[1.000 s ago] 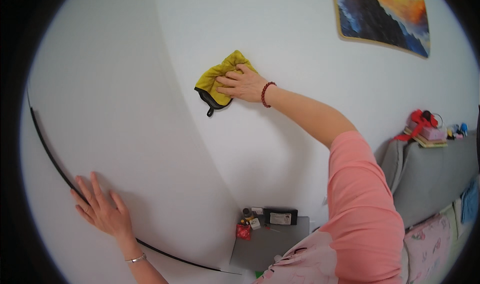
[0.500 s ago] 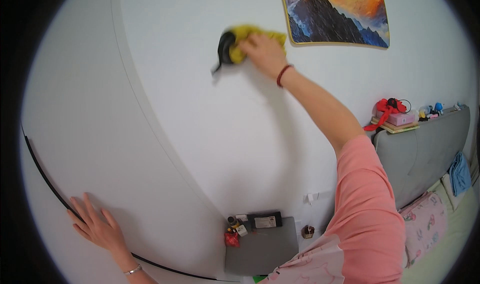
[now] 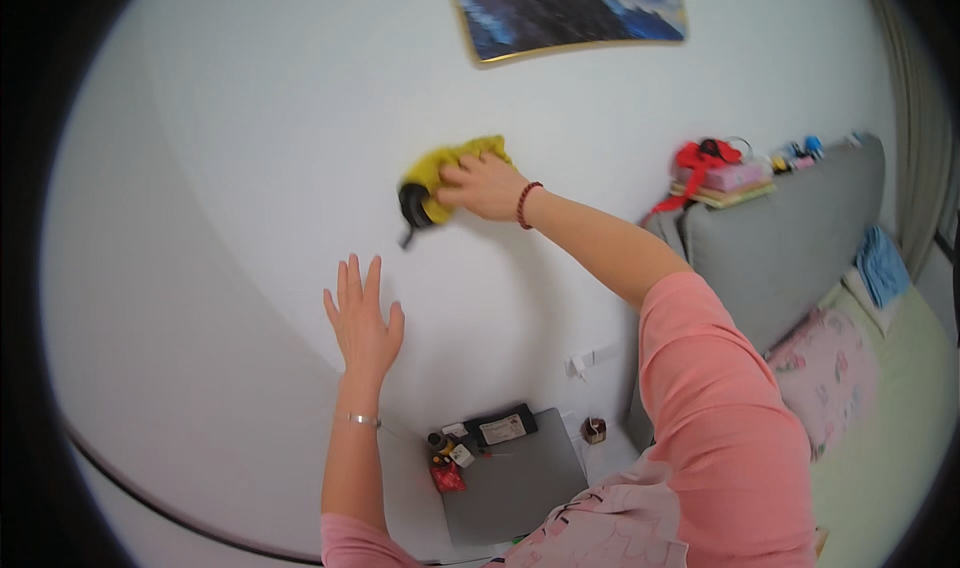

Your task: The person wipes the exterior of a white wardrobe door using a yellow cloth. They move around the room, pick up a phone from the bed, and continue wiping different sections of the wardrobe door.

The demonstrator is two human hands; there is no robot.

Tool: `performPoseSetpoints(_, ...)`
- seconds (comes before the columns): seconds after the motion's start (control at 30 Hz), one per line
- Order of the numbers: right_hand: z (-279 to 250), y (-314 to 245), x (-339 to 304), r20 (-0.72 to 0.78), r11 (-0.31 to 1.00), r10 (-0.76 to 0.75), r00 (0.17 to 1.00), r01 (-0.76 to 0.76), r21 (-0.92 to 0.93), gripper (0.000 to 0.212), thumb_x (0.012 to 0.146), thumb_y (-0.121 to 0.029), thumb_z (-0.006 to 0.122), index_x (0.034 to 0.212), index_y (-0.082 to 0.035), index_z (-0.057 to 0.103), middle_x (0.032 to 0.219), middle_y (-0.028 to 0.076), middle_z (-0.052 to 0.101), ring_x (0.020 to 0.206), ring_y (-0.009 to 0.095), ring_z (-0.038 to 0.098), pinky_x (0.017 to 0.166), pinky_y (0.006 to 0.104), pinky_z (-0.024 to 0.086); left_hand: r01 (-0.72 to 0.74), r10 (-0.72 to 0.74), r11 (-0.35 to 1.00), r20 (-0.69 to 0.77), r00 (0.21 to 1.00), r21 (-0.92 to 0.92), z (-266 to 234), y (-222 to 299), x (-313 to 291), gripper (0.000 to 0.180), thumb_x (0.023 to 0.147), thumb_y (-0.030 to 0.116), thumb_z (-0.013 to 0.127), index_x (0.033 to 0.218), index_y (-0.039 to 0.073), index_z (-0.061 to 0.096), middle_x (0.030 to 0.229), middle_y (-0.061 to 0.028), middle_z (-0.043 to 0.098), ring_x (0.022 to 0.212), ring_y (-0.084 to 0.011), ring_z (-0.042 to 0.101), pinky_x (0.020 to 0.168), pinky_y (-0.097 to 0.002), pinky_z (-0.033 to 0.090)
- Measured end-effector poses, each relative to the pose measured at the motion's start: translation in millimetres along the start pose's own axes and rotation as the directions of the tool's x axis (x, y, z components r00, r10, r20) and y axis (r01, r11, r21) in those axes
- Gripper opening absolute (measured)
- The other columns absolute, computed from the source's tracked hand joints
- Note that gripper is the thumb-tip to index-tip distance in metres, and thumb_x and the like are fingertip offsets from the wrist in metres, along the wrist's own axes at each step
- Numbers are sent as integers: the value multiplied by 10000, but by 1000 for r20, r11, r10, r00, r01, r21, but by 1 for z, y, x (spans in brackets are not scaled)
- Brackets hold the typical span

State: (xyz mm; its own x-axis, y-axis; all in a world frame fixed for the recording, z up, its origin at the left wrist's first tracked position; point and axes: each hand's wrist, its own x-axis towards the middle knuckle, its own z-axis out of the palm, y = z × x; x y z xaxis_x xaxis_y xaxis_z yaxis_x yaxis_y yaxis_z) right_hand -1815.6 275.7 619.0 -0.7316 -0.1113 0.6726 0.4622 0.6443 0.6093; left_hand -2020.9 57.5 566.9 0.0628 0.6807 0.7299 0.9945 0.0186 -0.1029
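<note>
My right hand [image 3: 482,186] presses a bunched yellow cloth [image 3: 440,164] with a black end against the white wall [image 3: 300,98]. Its fingers are bent over the cloth, and a short dark strip hangs from the black end. Slight motion blur softens the cloth's outline. Lower and further left, my left hand [image 3: 363,333] is raised with its fingers stretched upward and nothing in it. It is in front of the wall; whether it touches the surface I cannot tell.
A framed mountain picture [image 3: 570,18] hangs above. Below stands a grey bedside table [image 3: 520,488] bearing a black pouch [image 3: 503,426] and small items. At right, a grey headboard [image 3: 780,228] carries a pink box [image 3: 735,176] and small figures, beside a bed with a pink pillow [image 3: 825,373].
My view has turned to the right. My left hand has come off the black-edged surface at lower left and risen toward the right hand. The cloth has moved down the wall, away from the picture.
</note>
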Motion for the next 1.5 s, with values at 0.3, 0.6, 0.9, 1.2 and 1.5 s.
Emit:
performPoseSetpoints(0.3, -54, 103, -112, -276, 269, 948, 156, -856, 441, 466, 827, -277, 585, 1251, -120, 472, 1134, 181, 474, 1038, 371, 517, 872, 437, 444, -192, 197, 980, -187, 963, 43, 57, 53, 139, 696, 856, 250, 583, 1460, 150, 254, 1518, -176, 168, 1409, -335, 134, 1090, -582, 111)
performPoseSetpoints(0.6, 4, 13, -152, 21, 868, 486, 874, -486, 101, 303, 750, -175, 641, 1045, -202, 580, 981, 90, 496, 867, 283, 544, 701, 399, 500, -88, 115, 993, -529, 841, 77, 146, 59, 155, 643, 917, 394, 425, 1483, 186, 202, 1543, -117, 110, 1422, -305, 81, 1108, -540, 40)
performPoseSetpoints(0.9, 24, 16, -125, -379, 326, 903, 201, -896, 301, 432, 807, -209, 625, 1218, -129, 518, 1012, 151, 480, 918, 340, 522, 770, 453, 450, -95, 97, 995, -517, 850, 29, 150, 54, 153, 614, 920, 411, 421, 1470, 206, 241, 1530, -118, 144, 1416, -298, 84, 1093, -565, 45)
performPoseSetpoints(1.2, 39, -50, -221, 166, 574, 805, 569, -819, 26, 315, 777, -208, 626, 1082, -145, 578, 1022, 110, 562, 990, 294, 551, 765, 426, 485, -184, 122, 982, -599, 791, -43, 153, 42, 155, 597, 904, 428, 450, 1452, 268, 276, 1510, -113, 217, 1396, -312, 158, 1083, -583, 74)
performPoseSetpoints(1.5, 109, -166, -239, 575, 761, 396, 716, -606, 230, 187, 798, -187, 559, 980, -142, 568, 993, 65, 531, 926, 263, 532, 724, 418, 453, -25, 106, 986, -506, 856, 165, 146, 52, 151, 640, 878, 309, 475, 1458, 146, 258, 1531, -147, 146, 1415, -321, 106, 1123, -538, 69)
